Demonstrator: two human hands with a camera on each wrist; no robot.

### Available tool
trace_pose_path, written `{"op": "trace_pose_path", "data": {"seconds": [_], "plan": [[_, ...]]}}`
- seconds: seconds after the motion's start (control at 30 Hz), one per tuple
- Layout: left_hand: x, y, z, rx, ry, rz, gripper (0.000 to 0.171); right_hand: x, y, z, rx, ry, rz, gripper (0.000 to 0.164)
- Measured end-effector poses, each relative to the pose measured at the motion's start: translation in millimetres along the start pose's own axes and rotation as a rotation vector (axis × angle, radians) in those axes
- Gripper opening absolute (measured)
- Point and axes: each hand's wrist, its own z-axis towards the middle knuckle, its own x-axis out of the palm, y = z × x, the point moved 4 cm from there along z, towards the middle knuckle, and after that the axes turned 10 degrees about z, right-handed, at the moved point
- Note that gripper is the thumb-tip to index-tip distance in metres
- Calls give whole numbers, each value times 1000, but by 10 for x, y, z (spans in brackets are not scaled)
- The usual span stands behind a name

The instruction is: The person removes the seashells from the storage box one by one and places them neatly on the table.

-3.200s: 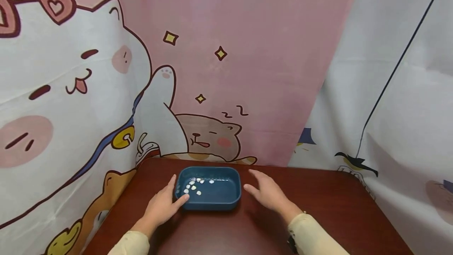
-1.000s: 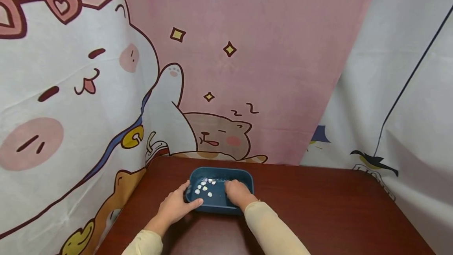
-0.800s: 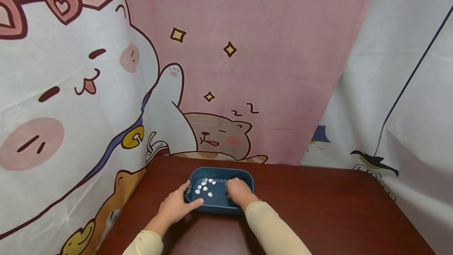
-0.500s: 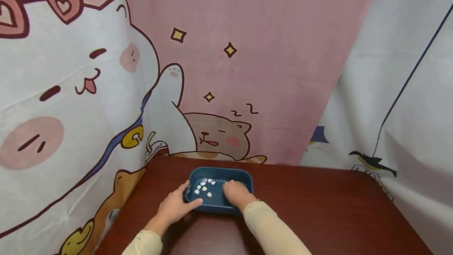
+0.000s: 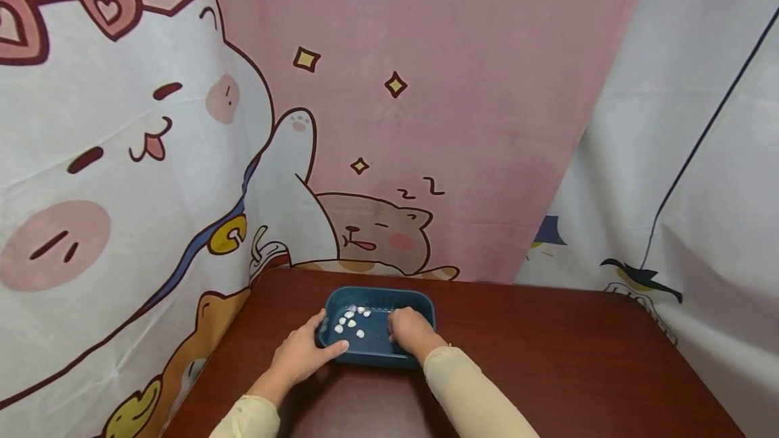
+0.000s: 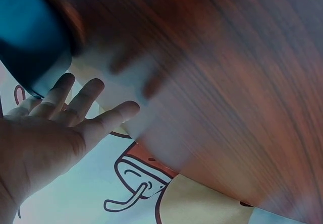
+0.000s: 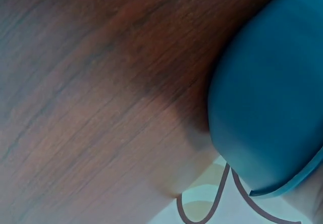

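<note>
A dark blue rectangular tray [image 5: 377,359] stands on the table, with several small white, pebble-like pieces [image 5: 351,324] scattered in its left half. My left hand [image 5: 302,351] is at the tray's left end, its thumb along the front rim and its other fingers beside the outer wall. In the left wrist view those fingers [image 6: 86,98] are spread and mostly straight. My right hand [image 5: 411,331] reaches down into the tray's right half with bent fingers, back of the hand upward. Its fingertips are hidden, and I cannot tell whether they hold anything.
The dark red-brown wooden table [image 5: 566,357] extends on both sides of the tray. A printed cloth [image 5: 475,120] with cartoon animals hangs along the table's back and sides.
Since the oldest frame, my right hand has moved from beside the tray into its right half, covering where a lone white piece lay. Over the last second it shifts only slightly; the left hand stays.
</note>
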Motion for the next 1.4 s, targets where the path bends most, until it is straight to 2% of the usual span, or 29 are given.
{"op": "trace_pose_path", "data": {"seconds": [0.23,0.4,0.67,0.77,0.83,0.93,1.03,1.1,1.2,1.3,1.4], "plan": [[8,1,6,-2,1,-7,105,-9,7,-14,-17,-8,-80,15],[5,8,7,-5,3,-10,105,-3,24,-27,-53,27,-158,20],[3,31,-2,-11,7,-14,105,-20,64,-53,-108,47,-62,19],[5,32,-6,-14,12,-17,105,-128,75,-135,-189,-1,-8,10],[2,23,-4,-11,12,-17,106,-279,56,-228,-279,-80,12,6],[-2,8,4,0,6,-9,107,-572,-102,-411,-375,-253,-24,10],[1,7,7,5,-2,0,106,-786,-432,-600,-345,-386,-109,12],[0,18,9,2,-4,6,107,-826,-675,-700,-292,-397,-180,13],[-3,28,11,2,-4,10,107,-767,-961,-817,-255,-355,-270,19],[-4,21,12,3,4,10,107,-686,-1116,-906,-265,-338,-315,27],[-4,2,6,0,13,6,107,-643,-1177,-959,-268,-351,-339,30]]}}
